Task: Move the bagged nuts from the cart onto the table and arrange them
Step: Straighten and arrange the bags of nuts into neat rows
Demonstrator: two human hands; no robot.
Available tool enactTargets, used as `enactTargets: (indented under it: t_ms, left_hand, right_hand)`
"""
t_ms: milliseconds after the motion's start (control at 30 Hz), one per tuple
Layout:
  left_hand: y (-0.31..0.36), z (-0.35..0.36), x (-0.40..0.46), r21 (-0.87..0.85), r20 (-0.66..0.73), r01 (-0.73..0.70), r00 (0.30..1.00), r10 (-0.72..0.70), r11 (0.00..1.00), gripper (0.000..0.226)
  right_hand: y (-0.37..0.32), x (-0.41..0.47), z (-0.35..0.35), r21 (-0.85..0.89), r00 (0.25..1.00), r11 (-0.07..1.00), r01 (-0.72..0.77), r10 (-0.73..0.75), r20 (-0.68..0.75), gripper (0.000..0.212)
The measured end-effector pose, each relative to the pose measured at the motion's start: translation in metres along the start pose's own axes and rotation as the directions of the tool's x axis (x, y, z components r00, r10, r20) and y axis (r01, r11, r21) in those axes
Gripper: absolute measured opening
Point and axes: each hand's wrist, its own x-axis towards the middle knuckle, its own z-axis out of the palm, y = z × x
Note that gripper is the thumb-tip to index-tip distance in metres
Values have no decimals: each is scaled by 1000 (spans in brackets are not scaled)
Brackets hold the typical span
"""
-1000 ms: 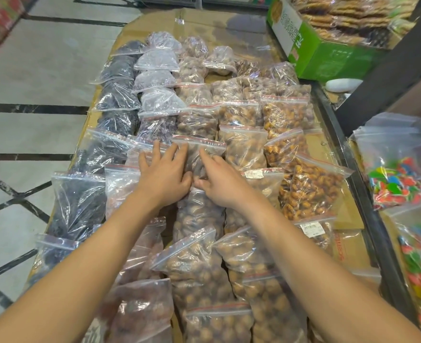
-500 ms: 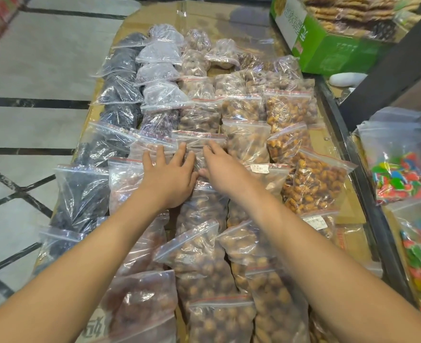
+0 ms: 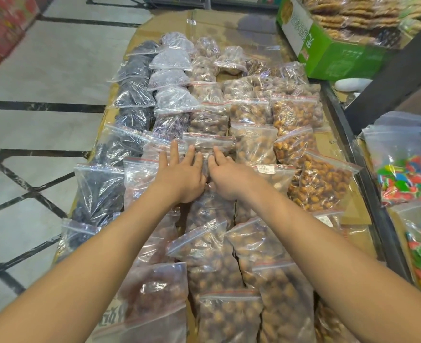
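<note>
Clear zip bags of nuts lie in overlapping rows on a cardboard-covered table (image 3: pixel 229 23). Dark bags (image 3: pixel 98 191) fill the left column, brown nut bags (image 3: pixel 219 263) the middle, and golden nut bags (image 3: pixel 323 186) the right. My left hand (image 3: pixel 179 177) and my right hand (image 3: pixel 225 179) lie flat side by side, thumbs nearly touching, on a brown nut bag (image 3: pixel 208 144) in the middle column. The fingers of both hands are spread and press on the bag's top; neither hand grips anything.
A green carton (image 3: pixel 333 55) of packed biscuits stands at the far right of the table. A black rail (image 3: pixel 368 184) runs along the table's right side, with bags of coloured candy (image 3: pixel 407 179) beyond it. Tiled floor (image 3: pixel 43 82) lies to the left.
Both hands have slid a little farther away along the middle column, staying flat on the bags. The rows of bags look unchanged.
</note>
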Motion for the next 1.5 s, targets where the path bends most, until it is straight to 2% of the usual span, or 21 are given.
enactTargets:
  t_ms: [100,167,233,300,400,500,567,667,800,867,933,1067,1300,1367,1500]
  left_hand:
    - [5,3,-12,-17,-100,-42,994,40,999,63]
    - [6,12,-23,-45,-153,-50,987,42,998,59]
    - [7,20,-30,-64,-92,-21,996,15,998,59]
    - [9,22,-31,-59,-38,12,999,-14,998,60]
    - [11,17,-30,-39,-23,18,1000,-19,999,62]
    - [13,18,-39,-13,-92,-36,995,35,999,61]
    - [13,25,-49,24,-116,-65,991,68,998,62]
    - [14,31,-51,4,-77,-66,995,66,998,64]
    - [14,22,-41,-21,6,-44,999,44,999,66]
    - [14,18,-37,-35,18,-44,999,45,998,66]
    - [13,14,-33,-55,-38,-48,998,46,997,64]
    - [7,14,-24,0,-143,-51,989,50,999,64]
    - [7,24,-18,58,-70,-16,997,20,998,68]
    - [12,20,-17,78,-45,22,999,-18,997,71]
    - [24,19,-23,72,-86,22,996,-16,997,69]
  right_hand:
    - [0,-14,3,-2,986,1000,3,-4,-168,52]
    - [0,-23,13,6,980,1000,30,-28,-199,42]
    - [-2,-27,21,37,993,998,45,-41,-112,55]
    - [-2,-27,24,39,996,998,42,-39,-83,62]
    - [-6,-28,21,30,995,1000,7,-4,-101,58]
    - [-12,-36,22,12,990,1000,-11,12,-139,48]
    - [-16,-43,29,13,989,1000,8,-6,-150,50]
    - [-18,-48,38,24,992,1000,4,-1,-128,54]
    - [-16,-42,32,52,982,999,-13,23,-186,38]
    - [-11,-38,30,108,970,994,0,26,-240,41]
    - [-6,-30,28,129,966,991,39,-4,-259,53]
    - [4,-13,32,122,991,992,30,-14,-131,64]
    - [14,-2,24,216,998,974,68,-66,-16,64]
    - [14,-6,24,239,996,968,81,-69,-61,62]
    - [8,-25,42,219,956,971,99,-31,-293,57]
